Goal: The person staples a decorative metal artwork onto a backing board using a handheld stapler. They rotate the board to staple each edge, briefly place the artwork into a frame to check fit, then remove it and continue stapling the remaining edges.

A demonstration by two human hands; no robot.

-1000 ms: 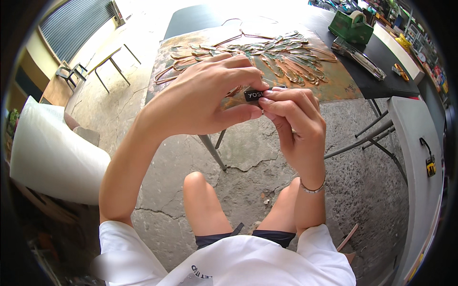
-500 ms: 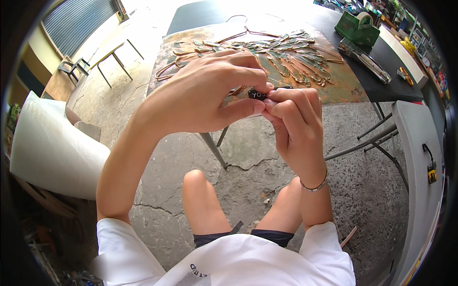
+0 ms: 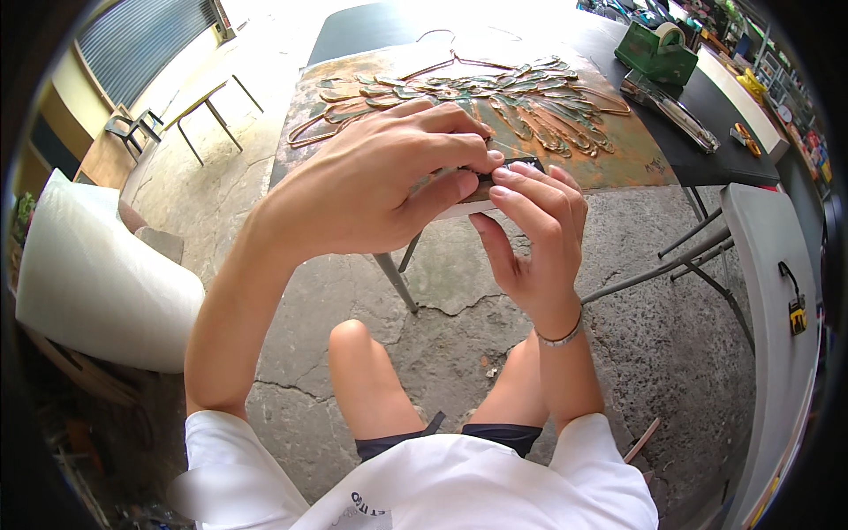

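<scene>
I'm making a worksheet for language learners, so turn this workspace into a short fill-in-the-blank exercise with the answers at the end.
1. The left hand and right hand have their fingers at a small ____-coloured piece.
2. On the right hand, the ____ stands apart from the other fingers.
3. A bracelet circles the person's ____ wrist.
4. The colour of the tape dispenser on the table is ____.

Missing words: black; thumb; right; green.

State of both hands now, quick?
Left hand: closed, pinching a black strip, partly hidden.
Right hand: open, thumb apart, fingertips at the strip.
</scene>
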